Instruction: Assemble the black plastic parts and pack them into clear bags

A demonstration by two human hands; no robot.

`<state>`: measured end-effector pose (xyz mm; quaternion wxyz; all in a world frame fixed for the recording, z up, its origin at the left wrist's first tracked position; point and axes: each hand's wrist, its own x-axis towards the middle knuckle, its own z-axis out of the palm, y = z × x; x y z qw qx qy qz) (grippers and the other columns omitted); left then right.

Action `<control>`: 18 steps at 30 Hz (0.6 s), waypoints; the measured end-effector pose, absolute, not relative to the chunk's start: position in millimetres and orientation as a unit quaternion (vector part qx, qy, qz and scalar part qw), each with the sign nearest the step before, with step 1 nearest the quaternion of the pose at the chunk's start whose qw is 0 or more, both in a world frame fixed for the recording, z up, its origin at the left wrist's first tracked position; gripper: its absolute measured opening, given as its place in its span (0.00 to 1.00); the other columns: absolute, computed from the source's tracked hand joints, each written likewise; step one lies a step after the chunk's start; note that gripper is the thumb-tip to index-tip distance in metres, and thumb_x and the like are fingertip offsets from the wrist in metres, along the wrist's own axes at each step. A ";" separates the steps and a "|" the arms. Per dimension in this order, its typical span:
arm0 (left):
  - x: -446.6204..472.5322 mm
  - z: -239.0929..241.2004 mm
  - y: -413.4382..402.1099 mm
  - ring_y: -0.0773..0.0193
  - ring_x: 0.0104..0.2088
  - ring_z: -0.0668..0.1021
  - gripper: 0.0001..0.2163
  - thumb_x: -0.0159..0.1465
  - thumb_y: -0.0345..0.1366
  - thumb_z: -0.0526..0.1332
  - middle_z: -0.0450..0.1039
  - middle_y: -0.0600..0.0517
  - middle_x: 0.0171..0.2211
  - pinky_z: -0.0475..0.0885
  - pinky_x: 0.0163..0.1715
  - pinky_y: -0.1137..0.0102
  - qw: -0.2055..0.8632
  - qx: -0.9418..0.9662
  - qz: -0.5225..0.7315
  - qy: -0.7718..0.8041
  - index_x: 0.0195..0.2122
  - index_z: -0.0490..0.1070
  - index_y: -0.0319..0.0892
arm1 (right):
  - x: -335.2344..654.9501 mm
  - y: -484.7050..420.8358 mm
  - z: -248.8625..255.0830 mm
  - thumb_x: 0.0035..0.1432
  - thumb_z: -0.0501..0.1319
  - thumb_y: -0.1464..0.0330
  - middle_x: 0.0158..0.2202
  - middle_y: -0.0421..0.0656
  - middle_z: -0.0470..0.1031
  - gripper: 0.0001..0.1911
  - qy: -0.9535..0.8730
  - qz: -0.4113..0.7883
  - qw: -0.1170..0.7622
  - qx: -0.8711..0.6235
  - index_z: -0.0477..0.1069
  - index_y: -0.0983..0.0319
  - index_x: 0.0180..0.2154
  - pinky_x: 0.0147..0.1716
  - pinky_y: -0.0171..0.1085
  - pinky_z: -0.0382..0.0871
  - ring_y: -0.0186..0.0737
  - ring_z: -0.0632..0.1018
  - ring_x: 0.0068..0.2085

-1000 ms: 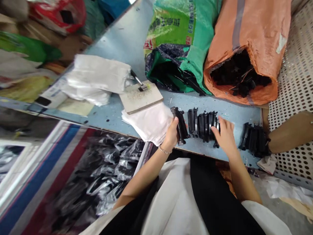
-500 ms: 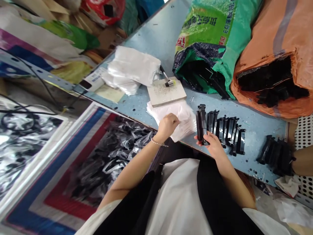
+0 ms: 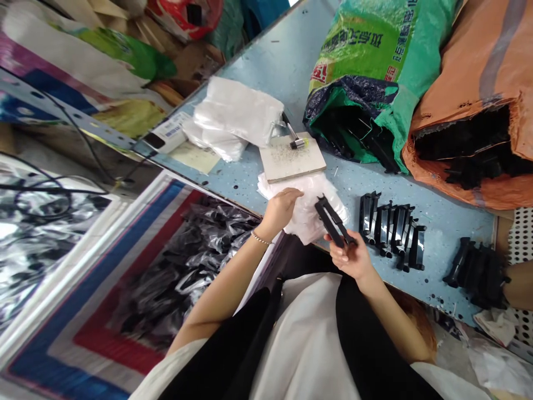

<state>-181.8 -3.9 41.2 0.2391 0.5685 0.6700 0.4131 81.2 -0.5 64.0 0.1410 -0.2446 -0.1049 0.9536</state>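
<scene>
My right hand (image 3: 350, 256) grips a pair of long, narrow black plastic parts (image 3: 333, 221) by their near ends. They tilt up and to the left, with their far ends over a stack of thin clear plastic bags (image 3: 310, 214). At the left side of that stack is my left hand (image 3: 280, 212), its fingers drawn together against the bags; whether a bag is pinched in them is hidden. To the right of my right hand, several similar black parts (image 3: 391, 228) lie in a row on the blue table (image 3: 433, 266).
A small hammer (image 3: 296, 141) rests on a board (image 3: 291, 161) behind the bags. More white bags (image 3: 241, 111) lie to its left. A green sack (image 3: 400, 94) and an orange sack (image 3: 449, 128) hold black parts. Bagged parts (image 3: 195, 250) fill a container at lower left.
My right hand has swung the black parts from upright to a leftward tilt, bringing them over the bags. My left hand's fingers have stretched forward a little from a tighter curl.
</scene>
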 end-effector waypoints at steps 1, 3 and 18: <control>-183.6 41.9 -6.8 0.55 0.55 0.79 0.15 0.67 0.29 0.53 0.78 0.43 0.52 0.74 0.60 0.56 0.210 0.594 0.403 0.664 0.49 0.78 0.40 | 82.5 -0.8 64.9 0.66 0.54 0.52 0.22 0.35 0.64 0.26 -0.107 0.954 0.141 -0.240 0.73 0.69 0.47 0.17 0.29 0.52 0.28 0.56 0.19; -182.8 45.2 -12.8 0.53 0.61 0.76 0.20 0.68 0.28 0.53 0.73 0.40 0.60 0.73 0.63 0.55 0.171 0.630 0.388 0.651 0.58 0.73 0.40 | 81.0 0.2 68.0 0.66 0.53 0.51 0.22 0.35 0.64 0.27 -0.109 0.963 0.113 -0.222 0.73 0.69 0.47 0.17 0.29 0.51 0.27 0.55 0.18; -158.9 68.7 -64.9 0.56 0.60 0.76 0.18 0.69 0.25 0.51 0.72 0.43 0.61 0.76 0.58 0.56 0.130 0.584 0.466 0.652 0.54 0.74 0.45 | 80.4 -2.5 68.7 0.69 0.48 0.47 0.16 0.28 0.51 0.30 -0.077 0.951 0.191 -0.229 0.74 0.66 0.42 0.13 0.31 0.43 0.28 0.42 0.16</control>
